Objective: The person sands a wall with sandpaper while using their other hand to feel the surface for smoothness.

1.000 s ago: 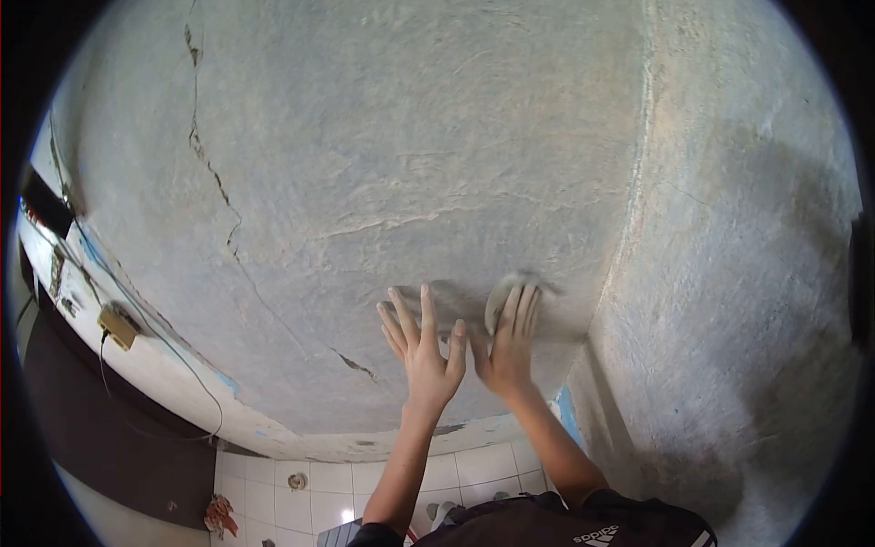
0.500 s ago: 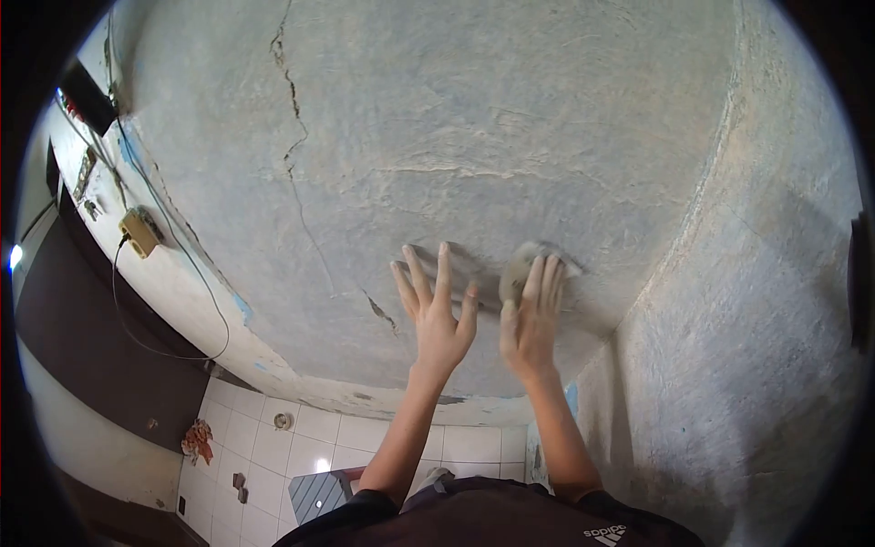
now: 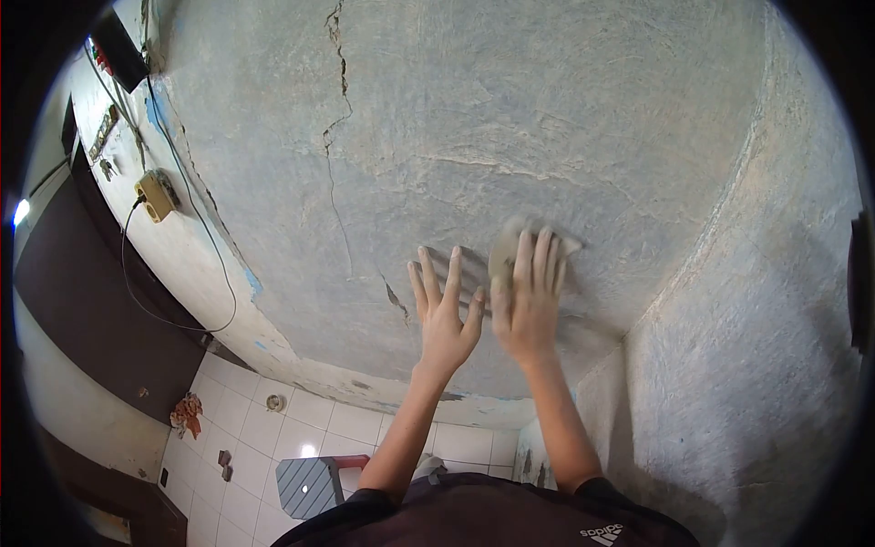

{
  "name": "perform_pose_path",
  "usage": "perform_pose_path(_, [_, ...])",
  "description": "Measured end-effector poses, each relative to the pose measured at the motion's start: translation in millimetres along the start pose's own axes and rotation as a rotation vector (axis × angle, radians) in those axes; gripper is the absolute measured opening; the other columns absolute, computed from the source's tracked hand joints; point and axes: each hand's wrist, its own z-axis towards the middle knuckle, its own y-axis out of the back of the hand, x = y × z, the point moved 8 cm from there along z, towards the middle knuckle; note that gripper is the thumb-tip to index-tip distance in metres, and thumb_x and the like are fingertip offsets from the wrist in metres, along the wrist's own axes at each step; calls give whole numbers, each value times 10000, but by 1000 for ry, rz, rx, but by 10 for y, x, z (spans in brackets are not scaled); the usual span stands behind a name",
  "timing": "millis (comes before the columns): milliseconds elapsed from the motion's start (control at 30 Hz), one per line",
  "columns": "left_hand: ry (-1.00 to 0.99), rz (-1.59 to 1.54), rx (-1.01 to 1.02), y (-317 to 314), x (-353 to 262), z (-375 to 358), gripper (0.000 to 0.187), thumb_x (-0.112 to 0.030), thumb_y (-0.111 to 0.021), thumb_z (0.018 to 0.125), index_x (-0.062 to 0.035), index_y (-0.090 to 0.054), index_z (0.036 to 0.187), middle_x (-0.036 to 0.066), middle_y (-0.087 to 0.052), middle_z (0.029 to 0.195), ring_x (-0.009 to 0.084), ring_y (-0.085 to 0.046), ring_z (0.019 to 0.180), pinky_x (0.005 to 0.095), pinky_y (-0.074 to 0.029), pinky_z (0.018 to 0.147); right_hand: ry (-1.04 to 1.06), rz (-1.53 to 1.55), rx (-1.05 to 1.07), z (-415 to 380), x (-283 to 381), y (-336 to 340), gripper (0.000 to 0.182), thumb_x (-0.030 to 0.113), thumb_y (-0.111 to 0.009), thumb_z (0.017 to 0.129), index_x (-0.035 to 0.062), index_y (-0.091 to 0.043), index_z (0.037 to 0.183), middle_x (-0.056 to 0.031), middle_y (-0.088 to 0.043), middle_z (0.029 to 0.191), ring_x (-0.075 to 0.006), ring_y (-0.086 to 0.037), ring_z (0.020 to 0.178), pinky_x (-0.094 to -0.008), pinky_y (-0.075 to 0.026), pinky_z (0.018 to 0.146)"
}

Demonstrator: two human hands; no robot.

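Observation:
My right hand (image 3: 530,310) presses a thin, dusty grey-beige sheet (image 3: 503,252) flat against the grey plastered wall (image 3: 547,91). The fingers lie together over the sheet, and one pale corner sticks out to the right of them. Part of the sheet is hidden beneath the hand. Left of it, my left hand (image 3: 445,310) is open, its fingers spread and the tips right at the wall surface. Pale dust coats the fingers of both hands. A ragged crack (image 3: 343,77) runs down the wall to the upper left, with a short gouge (image 3: 396,301) beside my left hand.
A side wall (image 3: 729,365) meets this one at a corner on the right. On the left hang a tan power socket (image 3: 157,196) and loose cables. Below, a grey-topped stool (image 3: 308,488), a crumpled orange-brown cloth (image 3: 187,415) and a small floor drain (image 3: 275,402) are on the white tiles.
My right hand has slid the sheet upward and a little left along the wall. My left hand stays spread in nearly the same place. The whole view has shifted slightly.

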Motion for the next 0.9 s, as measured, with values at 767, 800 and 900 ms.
perform_pose_path(767, [105,-187,44,273,650,-273,647,-88,-525,986,-133,-329,1601,344,-57,1651,573,-48,1506,588,-133,1211,17,-85,105,-148,494,-575,728,488,-479,1011,52,-350,1580,-289,-279,1620,-471,-244,1509,-661,-146,1191])
perform_pose_path(800, [100,-211,73,316,664,-271,643,-98,-534,988,-131,-334,1599,349,-61,1648,564,-60,1510,585,-132,1213,17,-138,101,-146,496,-589,724,494,-475,1010,65,-353,1582,-280,-279,1625,-468,-244,1510,-657,-126,1196])
perform_pose_path(900, [99,-237,85,496,819,-252,638,-144,-566,996,-128,-342,1593,349,-86,1645,546,-86,1513,587,-120,1217,42,-140,30,316,625,-437,711,506,-466,1009,104,-361,1587,-255,-281,1635,-459,-250,1510,-654,-77,1202])
